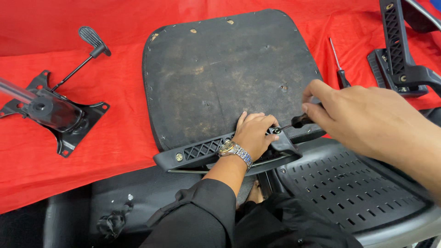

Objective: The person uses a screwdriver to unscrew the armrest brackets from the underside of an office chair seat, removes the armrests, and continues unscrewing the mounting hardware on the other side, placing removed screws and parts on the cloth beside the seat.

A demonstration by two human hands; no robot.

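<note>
Left hand (252, 133) pressing armrest (220, 154) onto seat (225, 69); right hand (363, 117) closed on screwdriver (298, 121), seating one screw. Mechanism plate (55, 112) unmounted.

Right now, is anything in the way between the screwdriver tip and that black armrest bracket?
Nothing visible. The right hand holds the screwdriver, whose tip reaches the armrest bracket just beside the left hand pressing it onto the seat base.

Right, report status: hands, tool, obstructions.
Left hand pressing black plastic armrest bracket onto upturned seat base. Right hand gripping black-handled screwdriver, tip at bracket. Nothing blocking.
</note>
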